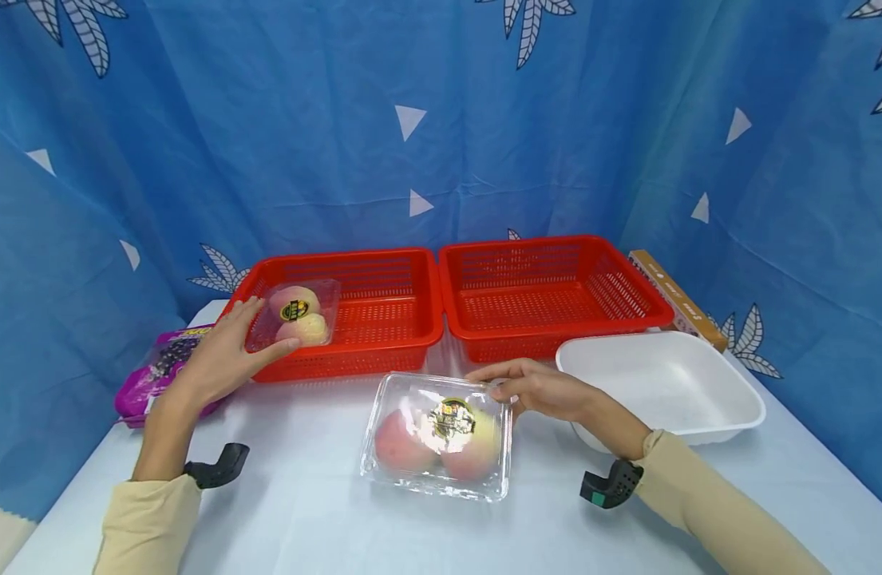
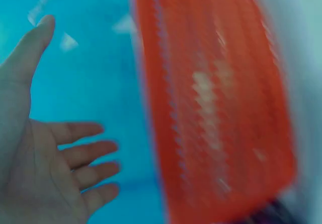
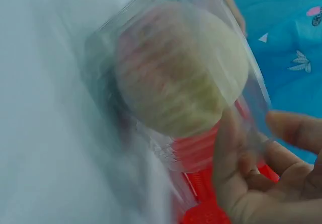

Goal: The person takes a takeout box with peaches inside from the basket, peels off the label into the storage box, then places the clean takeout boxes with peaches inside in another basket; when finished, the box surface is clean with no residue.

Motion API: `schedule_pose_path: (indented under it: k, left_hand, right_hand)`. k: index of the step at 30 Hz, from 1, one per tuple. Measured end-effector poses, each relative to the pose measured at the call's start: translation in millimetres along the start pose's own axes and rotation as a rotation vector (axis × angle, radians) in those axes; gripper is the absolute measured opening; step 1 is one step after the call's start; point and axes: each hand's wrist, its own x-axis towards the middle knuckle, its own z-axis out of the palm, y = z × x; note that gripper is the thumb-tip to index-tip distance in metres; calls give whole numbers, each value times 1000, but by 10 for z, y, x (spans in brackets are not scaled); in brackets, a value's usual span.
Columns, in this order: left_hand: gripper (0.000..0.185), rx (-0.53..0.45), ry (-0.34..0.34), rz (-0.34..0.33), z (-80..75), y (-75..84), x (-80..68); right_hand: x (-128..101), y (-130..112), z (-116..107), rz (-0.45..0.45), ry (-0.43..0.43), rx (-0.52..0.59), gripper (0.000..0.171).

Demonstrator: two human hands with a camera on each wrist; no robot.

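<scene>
A clear plastic clamshell box of apples (image 1: 437,436) lies on the pale table (image 1: 326,511), near me and about centred. I see my right hand (image 1: 548,391) at its far right corner, fingers loosely extended and touching the lid edge; in the right wrist view the fingers (image 3: 236,158) rest against the clear plastic without curling round it, so the hand is open.

My left hand (image 1: 228,351) is further left, fingers straight and spread, resting at the near left rim of a red basket (image 1: 383,319). The left wrist view, though blurred, confirms an open palm holding nothing. Inside that basket, just beside my fingertips, sits a second clear box of apples (image 1: 297,314).

A second red basket (image 1: 548,295) stands touching the first on its right. Near right of it is a white foam tray (image 1: 663,383), with a long cardboard box (image 1: 678,297) behind. A purple packet (image 1: 156,375) lies at the far left, partly behind my left wrist. A blue patterned curtain (image 1: 441,120) surrounds the table.
</scene>
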Motion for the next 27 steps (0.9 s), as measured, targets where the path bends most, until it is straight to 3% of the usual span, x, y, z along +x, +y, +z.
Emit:
schedule_pose_path:
  k: [5,8,11,14,17,21,27]
  left_hand:
    - [83,-72,-64,159,81,521,-130]
    - [77,-98,-147,247,272,769,-176]
    - [76,-87,-278,276,514,905,-185]
    - [83,-96,-403,270,750,924,-149]
    - [87,-149,-468,287,917,865,-90]
    - [85,-236,-501,307,1012,774,-20]
    - [86,-297,-525,248,1044,745,20]
  right_hand:
    - [131,-15,67,-9,176,-158,43]
    - [170,-41,119,-26,227,-232,45]
    - [159,-76,185,-33,268,-359,45]
    - [127,-98,257,-61,314,-555,41]
    - [103,-108,327,-99,372,-736,39]
    - [122,-157,402,-101,399,-836,37]
    - [229,-215,455,-58,337,-935,36]
